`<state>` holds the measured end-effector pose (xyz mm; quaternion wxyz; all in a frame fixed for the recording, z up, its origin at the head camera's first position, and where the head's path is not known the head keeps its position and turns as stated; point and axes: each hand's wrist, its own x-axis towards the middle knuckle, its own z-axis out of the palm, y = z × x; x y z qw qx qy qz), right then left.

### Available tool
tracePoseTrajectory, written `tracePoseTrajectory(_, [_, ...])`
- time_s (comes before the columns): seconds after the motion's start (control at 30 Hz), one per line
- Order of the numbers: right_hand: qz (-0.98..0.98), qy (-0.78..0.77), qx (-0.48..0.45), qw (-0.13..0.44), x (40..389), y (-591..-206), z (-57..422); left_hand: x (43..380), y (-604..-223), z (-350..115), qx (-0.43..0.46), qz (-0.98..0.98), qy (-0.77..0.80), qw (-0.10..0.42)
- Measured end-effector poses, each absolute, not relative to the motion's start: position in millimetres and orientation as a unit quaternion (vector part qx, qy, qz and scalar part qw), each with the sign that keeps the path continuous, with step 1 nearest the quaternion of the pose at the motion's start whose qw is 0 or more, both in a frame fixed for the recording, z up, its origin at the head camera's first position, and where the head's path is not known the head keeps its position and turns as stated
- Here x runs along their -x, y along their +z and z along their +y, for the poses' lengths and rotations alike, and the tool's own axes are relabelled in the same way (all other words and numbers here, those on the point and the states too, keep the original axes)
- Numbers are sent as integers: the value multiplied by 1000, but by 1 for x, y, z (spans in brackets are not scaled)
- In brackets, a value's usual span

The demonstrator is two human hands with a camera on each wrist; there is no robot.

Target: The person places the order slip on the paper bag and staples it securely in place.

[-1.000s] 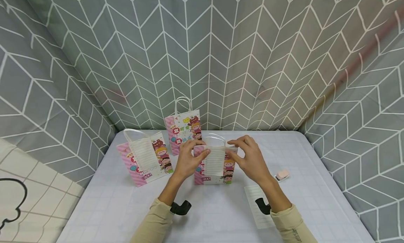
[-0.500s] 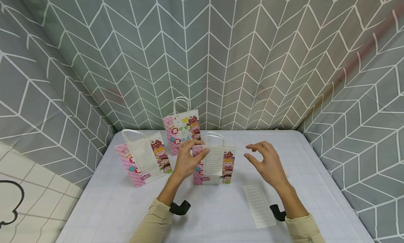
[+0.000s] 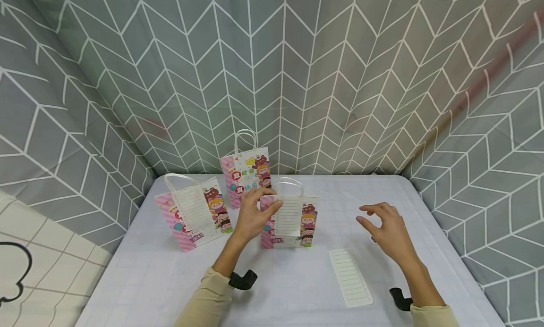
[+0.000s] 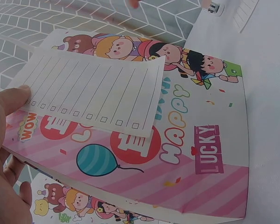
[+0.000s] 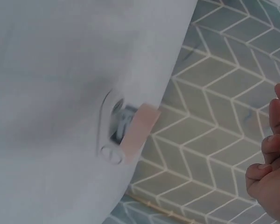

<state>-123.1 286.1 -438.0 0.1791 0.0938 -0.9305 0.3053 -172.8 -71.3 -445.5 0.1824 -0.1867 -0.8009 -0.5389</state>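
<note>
Mid-worktop (image 3: 293, 284), the left hand (image 3: 255, 216) is pinching a list (image 3: 289, 217) to the top of a bag (image 3: 309, 224). The right hand (image 3: 388, 230), thumb and fingers parted, is holding nothing near the worktop's right edge.

soft light, blurry right-wrist view
</note>
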Motion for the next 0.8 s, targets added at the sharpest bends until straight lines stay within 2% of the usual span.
tracePoseTrajectory(0.37, [-954, 263, -47, 132, 122, -456, 333, 172, -445, -71, 177, -803, -542, 173])
tracePoseTrajectory(0.8, [-965, 259, 1, -31, 127, -482, 371, 170, -443, -71, 172, -803, -545, 168])
